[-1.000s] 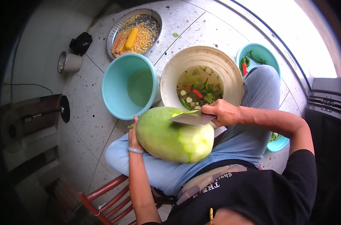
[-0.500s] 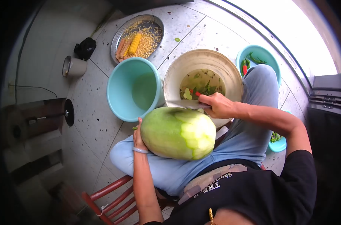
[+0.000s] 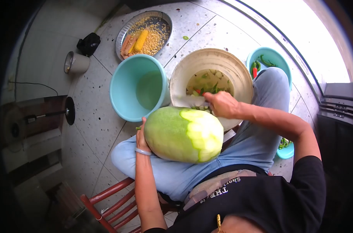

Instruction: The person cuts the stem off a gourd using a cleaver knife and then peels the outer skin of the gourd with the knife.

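Note:
A large green melon [image 3: 165, 134], partly peeled to pale flesh on its right side, lies across my lap. My left hand [image 3: 142, 136] is wrapped round its left end, near the stem, fingers partly hidden beneath. My right hand [image 3: 223, 104] is closed on the handle of a wide-bladed knife [image 3: 188, 101]. The blade, blurred by motion, is over the near edge of a cream bucket [image 3: 238, 77], just beyond the melon and apart from it. Scraps of green, white and red float in liquid inside the bucket.
Left of the bucket stands a turquoise bucket [image 3: 118, 91] with liquid. Behind it a metal tray [image 3: 166, 23] bears corn cobs and kernels. Turquoise basins with peppers [image 3: 287, 72] and green pieces [image 3: 285, 153] are at right. A small pail [image 3: 79, 63] and a black bag [image 3: 89, 44] sit far left.
The knife has left the melon's surface and moved over the cream bucket, and a strip of peel has come off. My left hand still holds the melon.

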The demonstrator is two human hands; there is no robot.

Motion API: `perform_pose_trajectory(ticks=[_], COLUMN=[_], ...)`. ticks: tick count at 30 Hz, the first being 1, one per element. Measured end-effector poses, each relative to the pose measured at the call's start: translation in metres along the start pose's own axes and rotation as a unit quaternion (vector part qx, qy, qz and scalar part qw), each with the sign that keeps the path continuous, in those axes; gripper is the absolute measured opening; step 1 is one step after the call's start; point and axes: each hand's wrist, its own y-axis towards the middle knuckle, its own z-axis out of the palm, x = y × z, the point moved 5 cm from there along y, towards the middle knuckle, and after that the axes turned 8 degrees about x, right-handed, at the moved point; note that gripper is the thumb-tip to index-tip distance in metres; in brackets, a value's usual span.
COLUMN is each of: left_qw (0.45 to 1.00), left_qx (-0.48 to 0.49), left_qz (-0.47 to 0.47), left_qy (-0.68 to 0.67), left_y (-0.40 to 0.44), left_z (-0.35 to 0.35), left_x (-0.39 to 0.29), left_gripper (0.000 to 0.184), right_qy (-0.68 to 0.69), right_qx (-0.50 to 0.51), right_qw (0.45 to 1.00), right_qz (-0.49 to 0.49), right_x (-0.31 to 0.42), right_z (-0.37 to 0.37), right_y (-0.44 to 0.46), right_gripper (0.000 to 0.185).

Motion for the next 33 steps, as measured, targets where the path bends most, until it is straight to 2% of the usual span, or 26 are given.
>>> perform_pose_trajectory(ticks=[1,2,5,6,9,11,13,18,25,28,32,33], left_qw=[1.000,1.000,1.000,1.000,1.000,1.000,1.000,0.999,0.999,0.999,0.999,0.998], left_qx=[0.001,0.004,-0.004,-0.008,-0.016,-0.022,-0.026,-0.030,-0.012,-0.003,-0.001,-0.001], left_qz=[0.003,0.006,-0.006,-0.010,-0.001,-0.002,-0.014,-0.021,-0.009,-0.002,-0.005,-0.009], left_qy=[0.008,0.014,0.010,0.007,0.014,0.009,-0.006,-0.027,-0.030,-0.038,-0.054,-0.058], left_y=[0.000,0.005,0.003,0.003,-0.001,-0.003,-0.001,-0.005,0.000,0.006,0.002,0.000], left_z=[0.000,-0.002,-0.005,-0.002,0.005,0.007,0.007,0.016,0.012,0.008,0.013,0.016], left_x=[-0.002,-0.005,0.003,-0.001,-0.013,-0.013,-0.014,-0.021,-0.017,-0.012,-0.015,-0.018], left_gripper=[0.061,0.061,0.062,0.063,0.063,0.062,0.062,0.061,0.061,0.061,0.060,0.060], right_qy=[0.001,0.001,0.014,0.007,-0.002,-0.076,-0.139,-0.161,-0.182,-0.197,-0.195,-0.205], right_qx=[-0.012,-0.022,-0.047,-0.068,-0.018,0.031,0.020,0.037,0.061,0.049,0.022,0.064], right_qw=[0.997,0.997,0.998,0.995,0.990,0.984,0.972,0.959,0.956,0.961,0.961,0.971], right_qz=[0.078,0.072,-0.033,-0.076,-0.140,-0.156,-0.189,-0.232,-0.224,-0.189,-0.196,-0.106], right_x=[-0.016,-0.015,0.018,0.027,0.061,0.077,0.087,0.085,0.073,0.053,0.042,0.026], right_z=[0.005,-0.004,-0.038,-0.045,-0.063,-0.064,-0.064,-0.057,-0.054,-0.047,-0.042,-0.038], right_y=[0.001,-0.003,-0.018,-0.025,-0.049,-0.060,-0.067,-0.065,-0.050,-0.042,-0.035,-0.025], right_gripper=[0.018,0.016,0.016,0.022,0.028,0.040,0.045,0.047,0.050,0.053,0.053,0.052])
